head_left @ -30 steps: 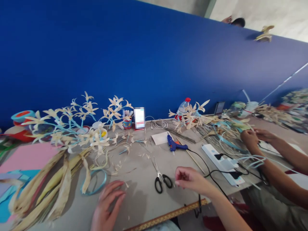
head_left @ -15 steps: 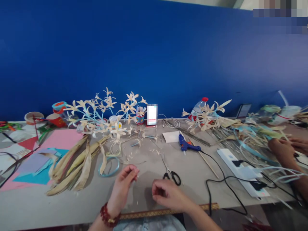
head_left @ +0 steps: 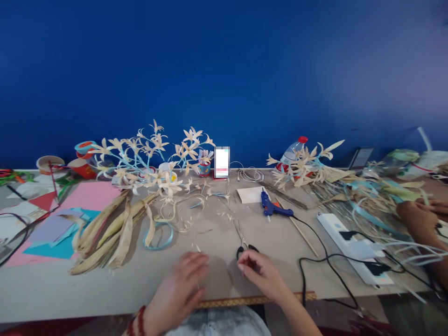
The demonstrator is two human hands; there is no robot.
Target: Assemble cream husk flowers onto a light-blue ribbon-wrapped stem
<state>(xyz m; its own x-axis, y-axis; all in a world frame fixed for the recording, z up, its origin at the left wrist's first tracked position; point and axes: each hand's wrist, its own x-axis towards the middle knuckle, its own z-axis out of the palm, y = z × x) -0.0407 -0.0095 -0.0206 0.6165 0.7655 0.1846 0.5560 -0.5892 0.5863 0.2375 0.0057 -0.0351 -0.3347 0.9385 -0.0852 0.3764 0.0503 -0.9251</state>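
My left hand (head_left: 185, 284) is smeared by motion over the front of the table, its fingers stretched out and the thumb apart. A small pale sliver (head_left: 198, 248) shows just beyond its fingertips. My right hand (head_left: 261, 273) is curled with thumb and fingers together; whatever is in the pinch, if anything, is too small to make out. It partly covers the black handles of the scissors (head_left: 241, 238), which lie with their blades pointing away. Beyond lie pale petal-like scraps (head_left: 224, 215) and a loop of light blue ribbon (head_left: 168, 242).
Dried husks (head_left: 121, 231) lie on coloured paper at left. Pale husk flowers (head_left: 150, 149) stand behind. A blue glue gun (head_left: 275, 207), its black cord and a white power strip (head_left: 353, 252) are at right. A co-worker's hand (head_left: 416, 217) works at far right.
My left hand has opened from a pinch and come down toward the table edge. My right hand has shifted slightly right and up, over the scissors' handles. The view has tilted slightly.
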